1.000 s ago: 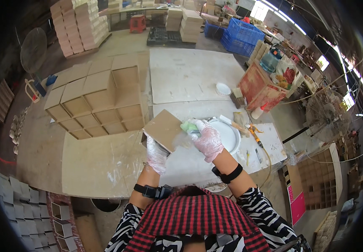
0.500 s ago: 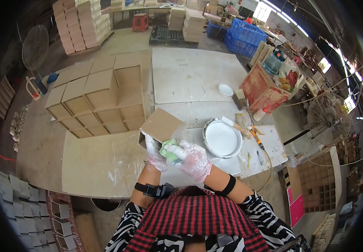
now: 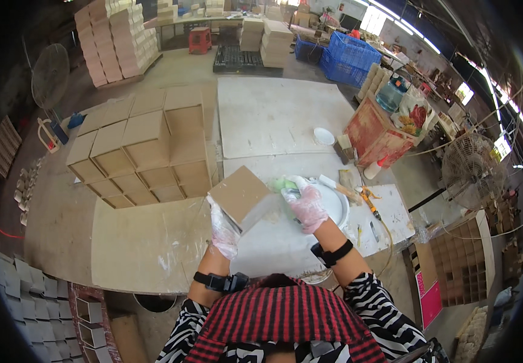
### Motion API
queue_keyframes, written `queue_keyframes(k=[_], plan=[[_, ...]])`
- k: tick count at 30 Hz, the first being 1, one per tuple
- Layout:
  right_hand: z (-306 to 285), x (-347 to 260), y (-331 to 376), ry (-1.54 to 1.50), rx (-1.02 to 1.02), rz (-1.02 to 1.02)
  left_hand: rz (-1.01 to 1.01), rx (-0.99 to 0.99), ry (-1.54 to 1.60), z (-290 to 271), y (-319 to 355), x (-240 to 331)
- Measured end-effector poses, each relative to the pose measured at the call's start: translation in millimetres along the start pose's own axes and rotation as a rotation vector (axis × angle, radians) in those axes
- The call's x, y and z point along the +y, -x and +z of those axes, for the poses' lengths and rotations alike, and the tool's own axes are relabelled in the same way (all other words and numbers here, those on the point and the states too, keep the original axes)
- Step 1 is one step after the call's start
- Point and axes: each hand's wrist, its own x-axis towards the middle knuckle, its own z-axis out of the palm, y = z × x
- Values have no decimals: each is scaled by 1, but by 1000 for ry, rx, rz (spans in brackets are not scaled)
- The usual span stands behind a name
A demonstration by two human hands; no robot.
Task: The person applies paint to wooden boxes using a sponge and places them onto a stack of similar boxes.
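**At table centre: box in 1 hand, sponge in the other**

Near the middle of the white table [image 3: 152, 254] I see my left hand [image 3: 224, 233], gloved, clasping the lower corner of a brown cardboard box [image 3: 241, 195], which sits tilted at 1 o'clock from that hand. My right hand [image 3: 305, 206], also gloved, is closed on a green sponge [image 3: 282, 183], touching the box's right edge at 3 o'clock. A white plate [image 3: 337, 206] lies just beyond the right hand, and 1 block of stacked boxes [image 3: 143, 151] stands at 10 o'clock.
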Motion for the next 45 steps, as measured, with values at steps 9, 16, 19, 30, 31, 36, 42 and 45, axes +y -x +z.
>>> queue_keyframes(k=[9, 16, 19, 30, 31, 36, 42, 45], plan=[[-26, -24, 4, 107, -500, -482, -168, -137, -59, -24, -12, -2], [-12, -19, -36, 525, -201, -323, -437, -373, 166, -66, -27, -31], [0, -20, -20, 214, -418, -758, -486, -408, 355, -49, -27, -33], [17, -23, -35, 376, -571, -654, -354, -152, -134, -30, -14, -21], [16, -12, -25, 375, -656, -737, -392, -182, -142, -15, -10, -18], [28, -43, -8, 458, -611, -810, -389, -159, -178, -40, -15, -25], [13, -57, -43, 476, -329, -488, -358, -122, -286, -17, -6, -24], [6, -36, 5, 496, -471, -1016, -441, -163, -241, 4, 5, -6]])
